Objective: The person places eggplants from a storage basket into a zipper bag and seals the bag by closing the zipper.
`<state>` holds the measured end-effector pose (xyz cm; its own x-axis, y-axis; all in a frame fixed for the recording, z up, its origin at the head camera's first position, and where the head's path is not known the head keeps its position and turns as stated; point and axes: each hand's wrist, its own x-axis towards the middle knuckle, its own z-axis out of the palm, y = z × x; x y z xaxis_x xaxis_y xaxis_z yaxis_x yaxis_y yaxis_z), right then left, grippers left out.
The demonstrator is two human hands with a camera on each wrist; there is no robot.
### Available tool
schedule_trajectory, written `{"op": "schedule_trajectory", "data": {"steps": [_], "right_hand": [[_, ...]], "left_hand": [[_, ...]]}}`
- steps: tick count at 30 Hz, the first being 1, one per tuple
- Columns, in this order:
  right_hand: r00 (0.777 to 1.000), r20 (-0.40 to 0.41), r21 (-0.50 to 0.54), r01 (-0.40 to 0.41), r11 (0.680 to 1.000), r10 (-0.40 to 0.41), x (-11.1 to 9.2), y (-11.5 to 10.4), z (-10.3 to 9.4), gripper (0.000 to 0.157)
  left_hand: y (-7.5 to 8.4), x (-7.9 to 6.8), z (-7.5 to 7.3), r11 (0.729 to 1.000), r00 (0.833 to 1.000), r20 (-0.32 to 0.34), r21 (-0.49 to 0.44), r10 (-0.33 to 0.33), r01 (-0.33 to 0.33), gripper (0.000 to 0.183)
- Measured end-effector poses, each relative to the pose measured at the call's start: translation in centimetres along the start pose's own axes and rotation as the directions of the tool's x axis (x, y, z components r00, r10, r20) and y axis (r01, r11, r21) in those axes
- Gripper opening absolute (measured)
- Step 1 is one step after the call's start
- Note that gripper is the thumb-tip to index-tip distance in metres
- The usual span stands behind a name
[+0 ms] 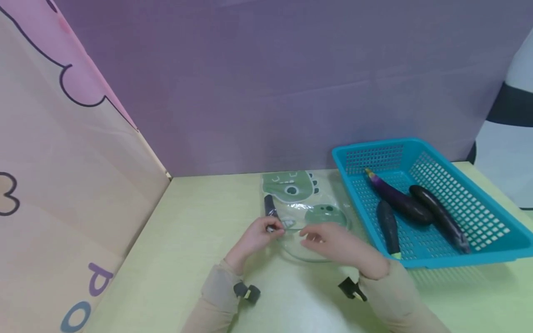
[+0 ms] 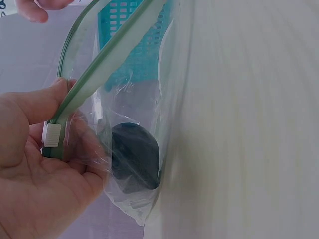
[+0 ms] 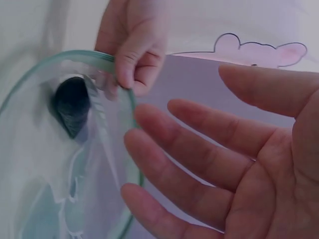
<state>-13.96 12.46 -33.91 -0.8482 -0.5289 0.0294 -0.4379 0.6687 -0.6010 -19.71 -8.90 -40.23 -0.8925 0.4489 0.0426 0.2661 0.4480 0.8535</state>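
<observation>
A clear zip bag with a green cartoon print lies on the table, its green-edged mouth spread open. Inside, along its left side, is a dark eggplant; only its rounded end shows in the left wrist view. My left hand pinches the left corner of the bag's mouth between thumb and fingers, beside the white slider. Close to the bag's rim, my right hand holds nothing, and its fingers are spread and slightly bent in the right wrist view.
To the right stands a blue-green plastic basket with perforated walls. It holds a purple eggplant, a long dark eggplant and a shorter dark one. A purple-grey cloth wall rises behind the table, and a printed panel borders the left.
</observation>
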Motion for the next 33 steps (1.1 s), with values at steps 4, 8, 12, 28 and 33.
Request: {"op": "schedule_trajectory", "data": {"steps": [4,8,12,28,33], "right_hand": [[0.999,-0.035,0.008,-0.021,1.000,0.021,-0.5,-0.1,-0.8,0.032],[0.997,-0.080,0.003,-0.015,1.000,0.015,-1.0,-0.2,-1.8,0.031],[0.995,-0.104,0.003,-0.013,1.000,0.013,-1.3,-0.3,-2.6,0.029],[0.984,-0.133,-0.067,-0.129,0.989,0.120,-2.5,-0.3,-6.9,0.033],[0.981,-0.133,-0.094,-0.156,0.983,0.142,-2.5,0.2,-7.8,0.035]], "left_hand": [[-0.1,0.0,0.0,1.000,1.000,-0.002,-0.004,-0.005,0.005,0.006],[0.0,0.0,0.0,1.000,1.000,0.000,0.004,-0.011,0.011,0.007],[0.1,-0.1,0.1,1.000,1.000,0.001,0.003,-0.013,0.013,0.007],[0.2,-0.2,0.0,1.000,1.000,-0.002,0.006,-0.023,0.023,0.007],[0.1,-0.2,0.0,1.000,1.000,-0.005,0.013,-0.017,0.017,0.007]]}}
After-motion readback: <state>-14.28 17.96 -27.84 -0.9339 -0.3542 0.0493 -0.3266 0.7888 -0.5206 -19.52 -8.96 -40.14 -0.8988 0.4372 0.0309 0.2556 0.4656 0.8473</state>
